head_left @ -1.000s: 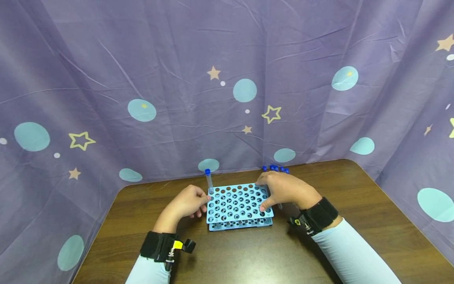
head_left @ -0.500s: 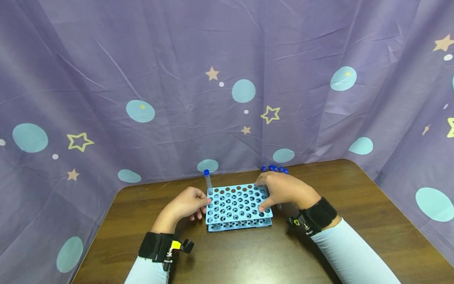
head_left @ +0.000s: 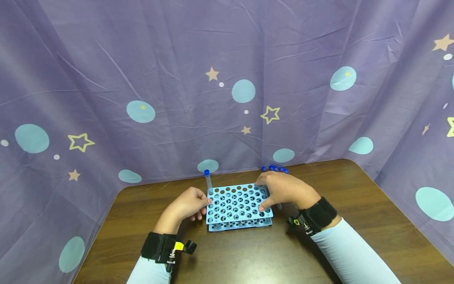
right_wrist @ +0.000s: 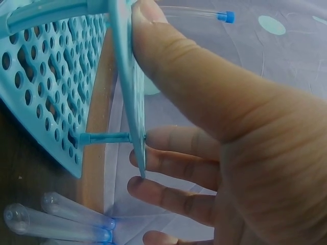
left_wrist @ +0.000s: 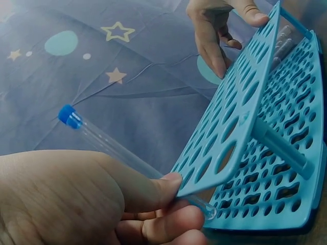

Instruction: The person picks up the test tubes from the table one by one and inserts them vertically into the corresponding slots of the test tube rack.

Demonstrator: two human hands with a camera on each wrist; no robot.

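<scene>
A light blue test tube rack [head_left: 239, 219] with two perforated tiers stands on the table. At its back left corner a clear test tube [head_left: 209, 183] with a blue cap stands upright; the left wrist view shows its rounded bottom below the top plate. My left hand [head_left: 187, 202] pinches the plate's left edge, thumb [left_wrist: 162, 190] on top and forefinger underneath. On the right end, my right hand [head_left: 286, 190] holds the rack, with its thumb [right_wrist: 168, 51] on the upper face and its fingers by the far edge.
Several blue-capped test tubes [head_left: 275, 168] lie on the wooden table [head_left: 244, 256] beyond my right hand, partly hidden by it. Their clear rounded ends [right_wrist: 61, 222] show beside the rack in the right wrist view. A purple curtain [head_left: 177, 79] hangs right behind the table.
</scene>
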